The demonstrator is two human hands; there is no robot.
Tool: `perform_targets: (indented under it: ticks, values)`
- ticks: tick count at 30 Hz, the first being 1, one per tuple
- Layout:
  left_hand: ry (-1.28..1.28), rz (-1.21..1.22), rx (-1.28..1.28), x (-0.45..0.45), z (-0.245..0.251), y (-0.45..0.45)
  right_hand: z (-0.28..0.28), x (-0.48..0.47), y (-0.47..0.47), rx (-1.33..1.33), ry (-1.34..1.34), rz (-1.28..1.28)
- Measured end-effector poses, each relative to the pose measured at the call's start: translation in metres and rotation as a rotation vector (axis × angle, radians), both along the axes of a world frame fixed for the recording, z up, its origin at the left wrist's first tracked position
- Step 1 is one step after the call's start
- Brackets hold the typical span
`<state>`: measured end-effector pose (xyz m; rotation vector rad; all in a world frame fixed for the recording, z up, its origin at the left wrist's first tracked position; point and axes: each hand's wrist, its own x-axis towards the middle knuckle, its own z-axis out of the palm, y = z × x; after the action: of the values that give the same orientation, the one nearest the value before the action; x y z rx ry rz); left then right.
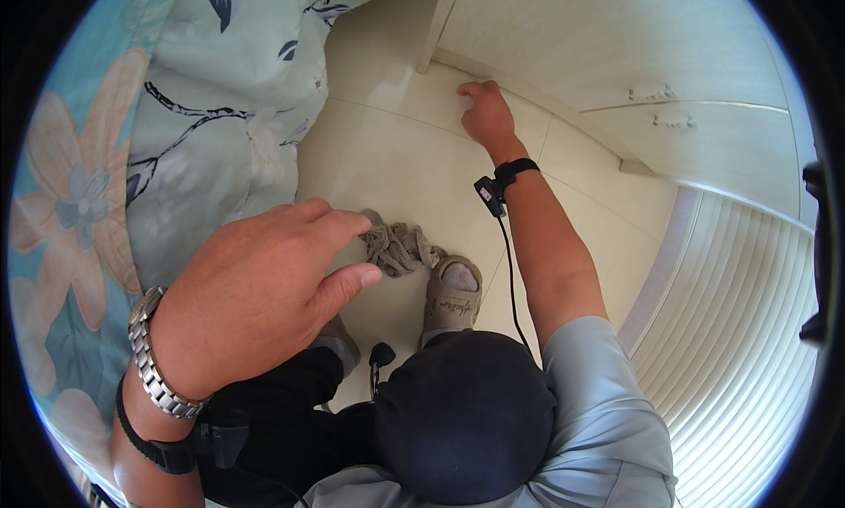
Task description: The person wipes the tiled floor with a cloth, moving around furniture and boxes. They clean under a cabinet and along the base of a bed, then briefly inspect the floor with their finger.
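Note:
My left hand [264, 283] is held palm down at the left, its thumb and fingers apart, with nothing in its grasp. A crumpled grey-brown cloth [398, 247] lies on the tiled floor beyond its fingertips, against the toe of a brown slipper [455, 297]. My right hand [487, 112] reaches out over the floor near the base of a pale cabinet [561, 52]. Its fingers are bent, and whether anything is in them cannot be told.
A bed with a flowered cover [218, 145] stands along the left. Two drawer handles [650, 93] show on the cabinet at the right. Pale vertical-slat blinds [733, 323] hang at the lower right. A black cable [511, 264] trails from my right wrist.

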<state>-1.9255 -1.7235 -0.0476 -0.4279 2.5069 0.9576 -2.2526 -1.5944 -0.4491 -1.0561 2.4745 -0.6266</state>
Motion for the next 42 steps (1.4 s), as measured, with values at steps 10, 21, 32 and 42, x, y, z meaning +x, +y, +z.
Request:
perform_targets:
  ticks: [10,21,32,42]
  values:
    - [0.006,0.006,0.017,0.001,0.000,0.001,0.013,0.013,0.000,0.061,-0.043,-0.014]
    - [0.010,-0.015,-0.021,0.005,-0.002,-0.005,0.037,0.082,-0.058,0.155,-0.066,0.247]
    - [0.016,0.008,-0.018,0.008,-0.004,-0.012,0.040,0.060,-0.191,0.394,-0.203,0.115]
    - [0.017,0.033,-0.021,0.002,-0.005,-0.016,0.034,0.078,-0.189,0.303,-0.080,0.049]
